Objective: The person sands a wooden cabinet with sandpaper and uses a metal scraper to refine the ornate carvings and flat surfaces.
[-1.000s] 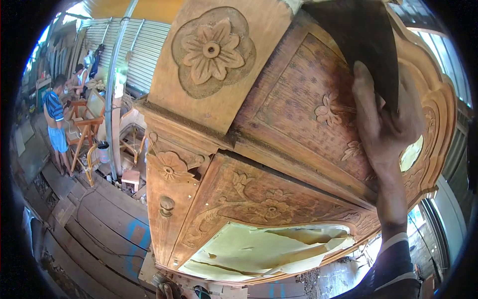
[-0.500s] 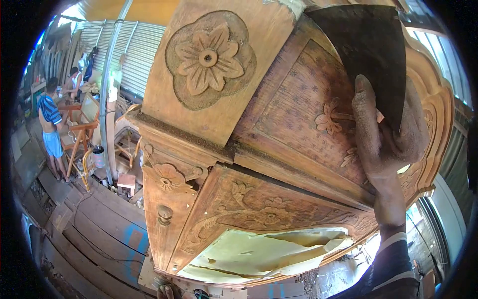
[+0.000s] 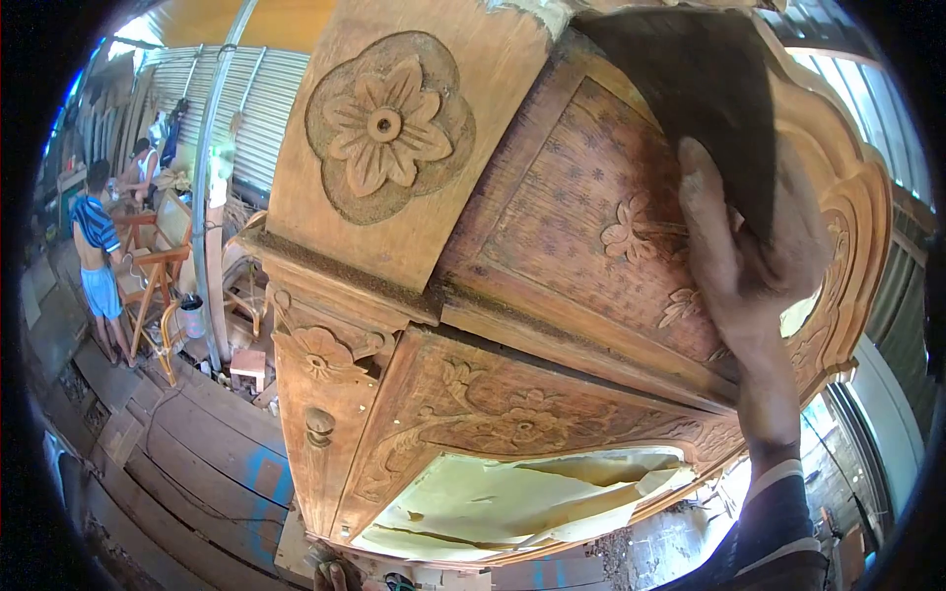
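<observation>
My right hand (image 3: 754,251) reaches up from the lower right, its fingers closed on a dark, curved sheet (image 3: 700,84). The sheet rises over the upper part of a carved wooden piece (image 3: 591,197). Beside the hand lies a reddish-brown panel with small stamped stars and carved flowers. To its left, a lighter wood block (image 3: 296,197) bears a large carved flower (image 3: 384,125). Torn pale paper (image 3: 512,492) covers an opening in the lower carved panel. My left hand is out of view.
Two people (image 3: 97,261) (image 3: 146,167) are at the far left, near a wooden chair frame (image 3: 163,256). A metal post (image 3: 207,148) stands behind the carved piece. Wooden planks (image 3: 197,443) form the floor at lower left. A black bucket (image 3: 192,313) hangs near the post.
The dark sheet and my right hand appear slightly further left and lower. The carved piece has also shifted left in the view.
</observation>
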`<state>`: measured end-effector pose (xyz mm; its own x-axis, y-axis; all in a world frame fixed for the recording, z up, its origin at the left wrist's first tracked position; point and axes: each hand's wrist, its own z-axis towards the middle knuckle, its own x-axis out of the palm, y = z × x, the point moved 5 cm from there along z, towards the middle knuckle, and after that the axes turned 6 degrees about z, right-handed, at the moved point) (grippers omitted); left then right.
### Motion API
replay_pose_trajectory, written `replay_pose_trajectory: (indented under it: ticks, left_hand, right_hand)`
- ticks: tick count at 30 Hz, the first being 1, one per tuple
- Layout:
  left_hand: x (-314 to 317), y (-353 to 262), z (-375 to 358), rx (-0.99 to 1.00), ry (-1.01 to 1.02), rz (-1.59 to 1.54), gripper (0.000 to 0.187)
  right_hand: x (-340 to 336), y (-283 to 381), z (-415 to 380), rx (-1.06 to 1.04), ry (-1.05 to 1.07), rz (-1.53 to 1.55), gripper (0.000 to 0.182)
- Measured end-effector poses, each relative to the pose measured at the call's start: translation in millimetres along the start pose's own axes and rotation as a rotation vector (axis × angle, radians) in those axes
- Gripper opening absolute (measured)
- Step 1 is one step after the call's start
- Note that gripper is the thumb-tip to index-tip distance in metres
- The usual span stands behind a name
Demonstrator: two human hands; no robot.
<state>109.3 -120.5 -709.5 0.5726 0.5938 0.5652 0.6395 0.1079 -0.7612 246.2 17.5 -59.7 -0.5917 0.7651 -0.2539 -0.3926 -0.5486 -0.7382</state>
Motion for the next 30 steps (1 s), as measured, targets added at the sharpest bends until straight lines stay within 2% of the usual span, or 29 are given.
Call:
replay_pose_trajectory:
  ticks: [5,7,11,13,17,18,20,22,23,24,27,29,30]
  left_hand:
    - [-5.6,3.7,-5.3,-0.019,-0.076,0.050,0.027]
    - [-2.4,2.6,-6.5,-0.006,-0.097,0.045,0.030]
    - [9.3,-13.5,-15.0,-0.019,-0.083,0.008,0.024]
    - [13.3,-21.8,-15.4,-0.061,-0.024,0.041,0.016]
    - [33.8,-39.2,-19.3,0.043,-0.092,0.092,0.018]
    - [9.5,-15.2,-10.6,-0.031,-0.066,0.203,0.025]
    - [14.6,-12.6,-8.0,-0.023,-0.170,0.108,0.035]
    - [19.9,-23.7,-13.1,0.023,-0.018,0.080,0.040]
    - [25.6,-34.4,-19.9,0.037,-0.026,0.077,0.035]
    - [34.3,-44.6,-20.0,0.175,0.003,0.045,0.028]
    - [22.8,-36.9,-24.9,0.095,-0.077,0.044,0.010]
    - [14.2,-35.8,-30.7,0.007,-0.148,0.067,0.010]
    - [20.1,-49.2,-36.5,0.071,-0.118,0.130,0.011]
  right_hand:
    - [4.3,4.8,1.8,-0.010,0.031,0.010,0.025]
    - [2.6,1.2,0.9,0.099,0.006,0.033,0.021]
    - [-1.8,-4.0,0.0,0.107,0.111,0.098,0.022]
    - [-4.1,-9.8,-4.9,0.112,0.087,0.184,0.023]
    - [3.1,-8.8,-1.2,0.202,0.042,0.203,0.026]
    - [7.8,-3.2,-4.4,0.162,0.057,0.286,0.026]
    - [7.7,3.1,-13.9,0.129,0.050,0.365,0.027]
    - [4.9,12.5,-28.7,0.190,0.086,0.724,0.026]
    - [4.5,18.1,-34.7,0.238,0.086,0.761,0.023]
    - [3.6,23.8,-35.8,0.246,0.064,0.768,0.023]
    - [-3.1,15.6,-35.0,0.420,-0.090,0.535,0.023]
    - [0.7,10.4,-35.1,0.503,-0.173,0.533,0.025]
    - [6.9,7.7,-34.4,0.545,-0.214,0.532,0.025]
